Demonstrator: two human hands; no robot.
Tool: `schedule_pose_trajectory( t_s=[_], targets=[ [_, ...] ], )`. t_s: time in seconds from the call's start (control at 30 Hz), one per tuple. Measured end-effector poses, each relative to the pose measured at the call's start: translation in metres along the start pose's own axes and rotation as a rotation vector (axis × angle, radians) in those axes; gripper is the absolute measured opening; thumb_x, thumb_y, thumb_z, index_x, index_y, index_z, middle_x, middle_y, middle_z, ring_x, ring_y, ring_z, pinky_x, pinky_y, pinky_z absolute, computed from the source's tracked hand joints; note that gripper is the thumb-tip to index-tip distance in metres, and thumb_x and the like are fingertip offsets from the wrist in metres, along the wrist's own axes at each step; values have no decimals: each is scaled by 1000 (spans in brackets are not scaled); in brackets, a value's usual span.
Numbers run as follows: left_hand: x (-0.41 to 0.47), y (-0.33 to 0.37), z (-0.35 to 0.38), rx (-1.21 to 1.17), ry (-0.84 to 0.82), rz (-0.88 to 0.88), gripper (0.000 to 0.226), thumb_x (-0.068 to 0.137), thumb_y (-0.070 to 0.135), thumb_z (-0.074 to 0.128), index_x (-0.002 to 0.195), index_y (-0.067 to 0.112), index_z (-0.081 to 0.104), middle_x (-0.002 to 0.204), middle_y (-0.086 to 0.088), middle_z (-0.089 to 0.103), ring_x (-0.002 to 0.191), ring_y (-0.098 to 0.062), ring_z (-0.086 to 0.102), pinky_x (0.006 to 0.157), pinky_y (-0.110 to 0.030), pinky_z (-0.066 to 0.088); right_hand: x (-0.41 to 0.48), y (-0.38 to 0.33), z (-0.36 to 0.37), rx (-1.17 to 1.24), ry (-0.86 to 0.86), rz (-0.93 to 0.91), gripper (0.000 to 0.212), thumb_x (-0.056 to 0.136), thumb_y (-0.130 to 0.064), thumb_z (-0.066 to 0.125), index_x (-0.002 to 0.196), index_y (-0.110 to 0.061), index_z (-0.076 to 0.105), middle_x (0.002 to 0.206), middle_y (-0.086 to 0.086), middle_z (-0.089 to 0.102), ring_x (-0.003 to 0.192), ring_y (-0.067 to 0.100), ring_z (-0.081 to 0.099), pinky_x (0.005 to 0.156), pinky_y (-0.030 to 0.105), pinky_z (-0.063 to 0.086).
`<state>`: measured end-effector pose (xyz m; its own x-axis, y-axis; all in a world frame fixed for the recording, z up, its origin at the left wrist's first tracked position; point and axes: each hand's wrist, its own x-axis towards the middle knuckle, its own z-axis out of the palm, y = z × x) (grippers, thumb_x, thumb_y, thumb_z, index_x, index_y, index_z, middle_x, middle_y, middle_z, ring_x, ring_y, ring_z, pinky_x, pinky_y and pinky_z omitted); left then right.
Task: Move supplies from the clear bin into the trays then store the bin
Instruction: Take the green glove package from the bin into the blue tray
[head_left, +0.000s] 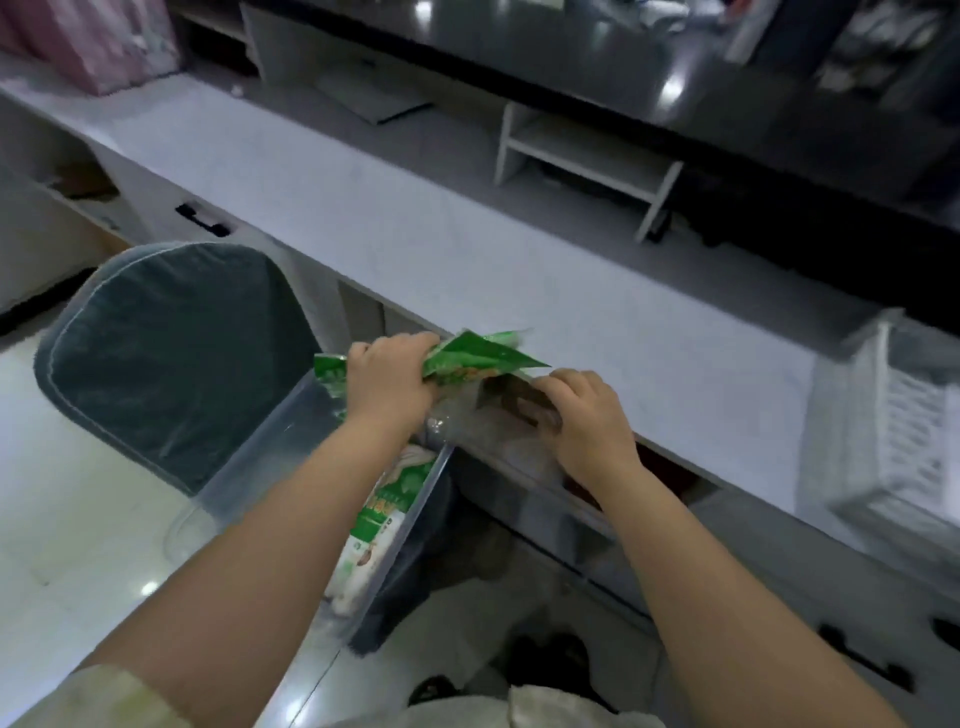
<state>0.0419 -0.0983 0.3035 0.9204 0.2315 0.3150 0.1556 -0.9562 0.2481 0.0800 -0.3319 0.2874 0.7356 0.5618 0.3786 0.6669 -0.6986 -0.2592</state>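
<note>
Beneath our grips sits the clear bin (280, 431). Our left hand (387, 382) clenches a green packet (478, 358), its length running rightward; our right hand (584, 415) grasps a clear pack (514, 402). The white tray (883, 426) lies farther right, nearer the right hand.

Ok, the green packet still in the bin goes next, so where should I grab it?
Probably its upper end, reaching down from above: the packet lies lengthwise along the bin's wall, so only the open top gives a way in.
</note>
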Motion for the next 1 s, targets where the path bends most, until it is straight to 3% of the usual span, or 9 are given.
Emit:
schedule_pose_trajectory(
  t_s=[0.13,0.33,0.4,0.53,0.67,0.8,1.0],
  targets=[
    [26,90,-18,-62,121,225,37,67,58,74,80,25,62,69,3,63,66,-25,59,63,-33,30,-42,38,-66,-99,105,111,39,66,2,76,103,-6,67,100,12,67,87,36,59,72,41,48],
    [24,259,-15,-98,176,496,42,56,41,81,70,27,44,58,8,44,55,-27,56,59,-29,25,-134,111,-166,-203,195,254,34,68,4,73,101,0,68,96,16,67,83,38,60,68,47,51],
    [11,319,-12,-120,170,558,46,55,32,81,72,29,38,58,4,50,55,-28,57,58,-29,25,-176,137,-197,-226,226,319,34,69,3,73,102,-1,68,96,15,67,84,39,60,69,47,51],
    [-20,437,-6,-196,138,599,22,65,26,74,78,22,56,68,-2,63,64,-30,60,62,-32,25,-258,187,-255,-283,279,415,32,71,0,73,103,-4,68,98,13,67,88,37,59,74,46,50],
    [-50,538,1,-286,99,692,19,70,21,74,85,20,62,72,-4,63,71,-32,61,66,-34,24,-321,232,-307,-319,354,492,35,66,2,77,100,-4,69,97,14,68,86,37,61,72,44,51],
    [-63,615,7,-320,78,726,23,74,26,72,95,22,64,83,-1,67,80,-31,62,70,-36,29,-364,274,-350,-362,369,517,36,68,2,77,102,-4,68,99,14,68,89,37,62,74,47,52],
    [-55,694,26,-285,52,791,25,76,22,71,101,23,64,84,-1,66,81,-29,60,77,-37,33,-374,329,-393,-452,495,498,40,69,0,79,107,-2,67,104,16,67,94,37,62,82,46,51]
  ],
)
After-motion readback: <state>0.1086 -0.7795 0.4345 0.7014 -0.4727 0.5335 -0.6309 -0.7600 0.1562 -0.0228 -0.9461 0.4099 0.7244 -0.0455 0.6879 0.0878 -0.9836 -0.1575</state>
